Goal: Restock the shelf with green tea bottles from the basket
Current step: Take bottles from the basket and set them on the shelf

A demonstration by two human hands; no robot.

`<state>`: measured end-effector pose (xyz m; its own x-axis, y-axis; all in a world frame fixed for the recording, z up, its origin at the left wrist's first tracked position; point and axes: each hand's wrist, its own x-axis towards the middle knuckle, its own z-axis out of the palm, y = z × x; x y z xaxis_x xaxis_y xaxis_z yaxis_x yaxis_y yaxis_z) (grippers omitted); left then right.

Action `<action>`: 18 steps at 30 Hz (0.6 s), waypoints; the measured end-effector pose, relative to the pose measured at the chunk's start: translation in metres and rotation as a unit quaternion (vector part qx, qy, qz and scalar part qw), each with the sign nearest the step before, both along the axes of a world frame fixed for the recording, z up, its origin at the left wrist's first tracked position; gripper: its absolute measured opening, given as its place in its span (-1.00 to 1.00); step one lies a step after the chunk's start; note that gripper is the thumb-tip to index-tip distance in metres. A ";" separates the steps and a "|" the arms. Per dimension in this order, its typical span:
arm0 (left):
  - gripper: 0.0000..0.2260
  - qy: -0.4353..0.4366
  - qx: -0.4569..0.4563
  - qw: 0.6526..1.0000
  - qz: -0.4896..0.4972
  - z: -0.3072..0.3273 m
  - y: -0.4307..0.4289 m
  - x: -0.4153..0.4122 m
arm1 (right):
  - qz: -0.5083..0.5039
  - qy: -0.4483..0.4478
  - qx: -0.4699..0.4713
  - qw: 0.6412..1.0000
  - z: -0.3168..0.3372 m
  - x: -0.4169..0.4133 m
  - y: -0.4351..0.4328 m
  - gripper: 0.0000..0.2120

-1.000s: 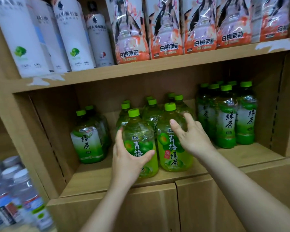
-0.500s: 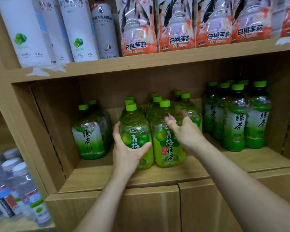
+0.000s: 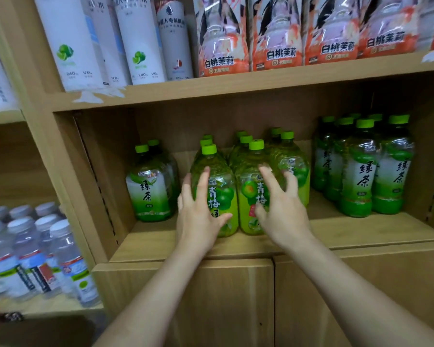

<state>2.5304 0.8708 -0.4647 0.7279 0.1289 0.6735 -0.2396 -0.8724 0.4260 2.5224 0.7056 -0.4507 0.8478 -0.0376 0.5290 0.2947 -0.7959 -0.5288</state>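
Head view: my left hand and right hand reach forward, fingers spread apart, palms against two upright green tea bottles side by side on the shelf.

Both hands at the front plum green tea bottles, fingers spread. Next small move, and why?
Probably draw both hands back and reach for the next bottle. The left hand and right hand are open, gripping nothing, and the two front bottles stand upright side by side on the shelf. The basket is out of view.
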 end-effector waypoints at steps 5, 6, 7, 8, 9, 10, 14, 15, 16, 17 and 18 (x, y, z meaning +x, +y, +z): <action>-0.02 0.044 0.027 0.998 0.030 0.005 -0.005 -0.004 | 0.037 0.066 -0.043 0.996 0.005 -0.008 -0.019 -0.08; -0.02 0.045 0.037 0.998 0.035 0.006 -0.006 -0.006 | 0.044 0.061 -0.025 0.997 0.006 -0.015 -0.023 -0.08; -0.04 0.037 0.047 0.998 0.034 0.008 -0.009 -0.010 | 0.046 0.042 -0.009 0.998 0.007 -0.022 -0.029 -0.10; -0.07 0.016 0.052 0.998 0.020 0.011 -0.013 -0.015 | 0.044 0.011 0.003 0.999 0.009 -0.031 -0.035 -0.13; -0.12 -0.018 0.052 0.998 -0.008 0.015 -0.020 -0.022 | 0.042 -0.022 0.013 0.999 0.010 -0.042 -0.044 -0.18; -0.19 -0.057 0.049 0.996 -0.046 0.018 -0.029 -0.030 | 0.040 -0.051 0.023 0.998 0.012 -0.053 -0.054 -0.24; -0.51 -0.143 0.028 0.962 -0.231 0.032 -0.086 -0.065 | 0.015 -0.102 0.005 0.995 0.014 -0.107 -0.112 -0.48; -0.59 -0.154 0.024 0.951 -0.269 0.034 -0.103 -0.072 | 0.003 -0.103 -0.007 0.995 0.013 -0.124 -0.130 -0.52; -0.65 -0.163 0.018 0.939 -0.302 0.034 -0.120 -0.079 | -0.012 -0.103 -0.021 0.994 0.011 -0.142 -0.148 -0.55; -0.70 -0.169 0.012 0.927 -0.334 0.033 -0.137 -0.087 | -0.032 -0.099 -0.034 0.994 0.008 -0.160 -0.167 -0.58; -0.74 -0.171 0.008 0.916 -0.362 0.032 -0.155 -0.096 | -0.058 -0.094 -0.044 0.993 0.004 -0.179 -0.187 -0.60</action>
